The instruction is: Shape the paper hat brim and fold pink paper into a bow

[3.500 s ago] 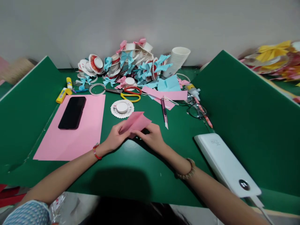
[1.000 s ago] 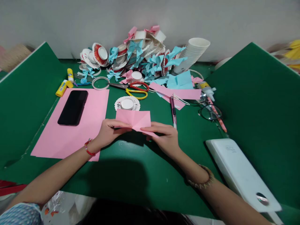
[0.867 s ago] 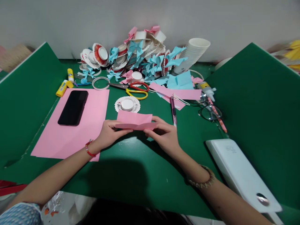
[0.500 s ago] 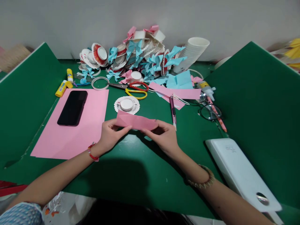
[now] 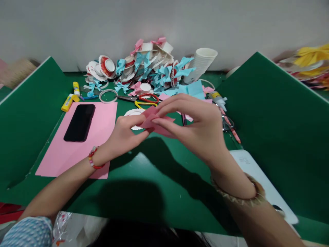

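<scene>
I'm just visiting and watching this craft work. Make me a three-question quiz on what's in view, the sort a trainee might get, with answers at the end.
1. What do the person's left hand and right hand hold between them?

2. True or false: the black rectangular phone lies on flat pink paper sheets.

3. What colours are the handle loops of the metal-bladed scissors?
a) blue and white
b) red and yellow
c) green and black

Key:
1. A folded piece of pink paper.
2. True.
3. b
</scene>
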`<state>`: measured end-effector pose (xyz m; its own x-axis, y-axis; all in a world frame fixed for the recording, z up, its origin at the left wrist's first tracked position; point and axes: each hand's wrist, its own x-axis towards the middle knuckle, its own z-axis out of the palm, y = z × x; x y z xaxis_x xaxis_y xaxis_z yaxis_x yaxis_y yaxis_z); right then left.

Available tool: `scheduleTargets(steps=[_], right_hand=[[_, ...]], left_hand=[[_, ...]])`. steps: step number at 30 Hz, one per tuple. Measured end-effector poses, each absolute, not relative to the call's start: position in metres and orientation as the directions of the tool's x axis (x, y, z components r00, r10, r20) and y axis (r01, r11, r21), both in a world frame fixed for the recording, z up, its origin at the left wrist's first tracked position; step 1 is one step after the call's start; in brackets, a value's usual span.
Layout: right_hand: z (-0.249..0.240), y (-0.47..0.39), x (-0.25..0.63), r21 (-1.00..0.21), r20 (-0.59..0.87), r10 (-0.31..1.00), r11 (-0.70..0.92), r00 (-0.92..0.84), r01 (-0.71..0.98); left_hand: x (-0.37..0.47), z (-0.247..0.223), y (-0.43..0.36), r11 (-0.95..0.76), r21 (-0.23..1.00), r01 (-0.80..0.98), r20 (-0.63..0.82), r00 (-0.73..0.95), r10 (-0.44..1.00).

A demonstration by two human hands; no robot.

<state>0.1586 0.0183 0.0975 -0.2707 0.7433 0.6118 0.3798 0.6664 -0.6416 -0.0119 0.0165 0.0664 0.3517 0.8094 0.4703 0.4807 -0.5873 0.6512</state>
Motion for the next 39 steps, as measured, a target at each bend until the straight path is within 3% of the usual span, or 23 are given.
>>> scheduleTargets(steps=[6,11,19,39], right_hand=[[0.105,0.014,0.159,-0.860,0.470,0.877,0.480,-0.101,0.172],[0.100,0.012,0.157,-0.933,0.351,0.935,0.354,-0.056,0.057],[0.104,0.008,0.155,-0.936,0.348,0.935,0.350,-0.064,0.023],[0.100,0.010,0.154,-0.940,0.339,0.940,0.340,-0.031,0.034]], left_hand=[[-0.009,0.098,0.016,-0.682,0.523,0.512,0.551,0.407,0.728],[-0.012,0.104,0.007,-0.643,0.603,0.471,0.605,0.255,0.754],[-0.011,0.106,0.004,-0.533,0.721,0.443,0.528,0.146,0.836],[-0.004,0.102,0.003,-0.514,0.761,0.396,0.523,0.095,0.847]])
